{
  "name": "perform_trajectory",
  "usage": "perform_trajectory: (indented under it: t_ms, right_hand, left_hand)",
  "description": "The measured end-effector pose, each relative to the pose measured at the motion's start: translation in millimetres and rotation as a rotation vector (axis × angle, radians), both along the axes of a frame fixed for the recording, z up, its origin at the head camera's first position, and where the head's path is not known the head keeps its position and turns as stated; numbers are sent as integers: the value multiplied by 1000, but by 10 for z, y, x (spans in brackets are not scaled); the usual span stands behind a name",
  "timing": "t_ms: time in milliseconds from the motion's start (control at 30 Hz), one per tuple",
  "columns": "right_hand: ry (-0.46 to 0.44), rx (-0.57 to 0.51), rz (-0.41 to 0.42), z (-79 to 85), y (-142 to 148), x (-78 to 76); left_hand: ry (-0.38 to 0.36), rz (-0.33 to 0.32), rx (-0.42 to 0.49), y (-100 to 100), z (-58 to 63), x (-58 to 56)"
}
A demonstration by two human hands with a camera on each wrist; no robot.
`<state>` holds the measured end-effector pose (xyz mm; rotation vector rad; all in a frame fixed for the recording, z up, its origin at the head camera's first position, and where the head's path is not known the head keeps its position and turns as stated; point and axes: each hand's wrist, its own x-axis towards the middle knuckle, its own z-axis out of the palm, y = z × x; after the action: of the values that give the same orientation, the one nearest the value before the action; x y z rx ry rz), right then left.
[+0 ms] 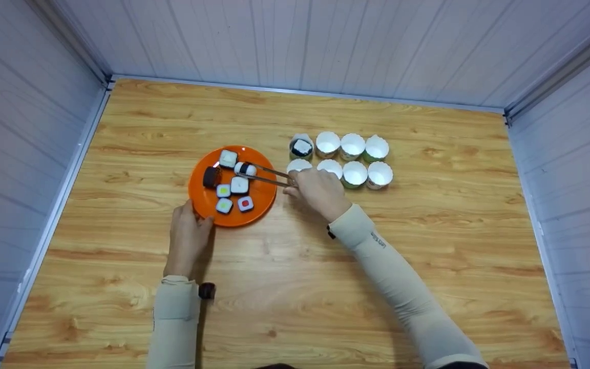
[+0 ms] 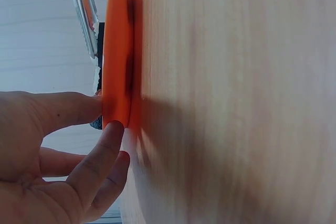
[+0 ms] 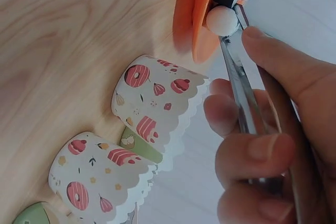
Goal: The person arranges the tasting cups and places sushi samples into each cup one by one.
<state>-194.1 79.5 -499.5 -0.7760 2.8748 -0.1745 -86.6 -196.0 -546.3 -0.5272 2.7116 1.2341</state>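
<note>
My left hand (image 1: 187,236) pinches the near-left rim of an orange plate (image 1: 263,197); the left wrist view shows the thumb on top and a fingertip against the underside. In my right hand (image 1: 320,192) are metal tongs (image 3: 241,95), gripped with curled fingers. The tong tips lie on both sides of a white toy sushi piece (image 1: 240,169) with a black band, still over the plate. Around it sit other toy sushi: white-topped squares (image 1: 228,159), a dark piece (image 1: 211,177), yellow-centred rolls (image 1: 224,206) and a red-centred roll (image 1: 245,204).
Two rows of scalloped paper cups (image 1: 355,174) stand right of the plate, the nearest partly behind my right hand. The back-left cup (image 1: 301,147) holds a black-and-white sushi piece. Pale panel walls (image 1: 285,46) border the wooden table (image 1: 295,287).
</note>
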Motion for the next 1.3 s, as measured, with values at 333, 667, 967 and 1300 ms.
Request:
perform_trajectory:
  t_ms: [333,667,967,1300]
  right_hand:
    - [46,-10,32,20,55,22]
    - [123,-115,43,95,216,63]
    - [178,-143,-31,204,525,46]
    - [203,-166,-118,250,985,0]
  left_hand:
    - [35,-8,1,6,2,-4]
    - [27,-5,-2,9,2,5]
    - [12,10,-6,27,-3,4]
    - [-21,28,-1,32,11,-3]
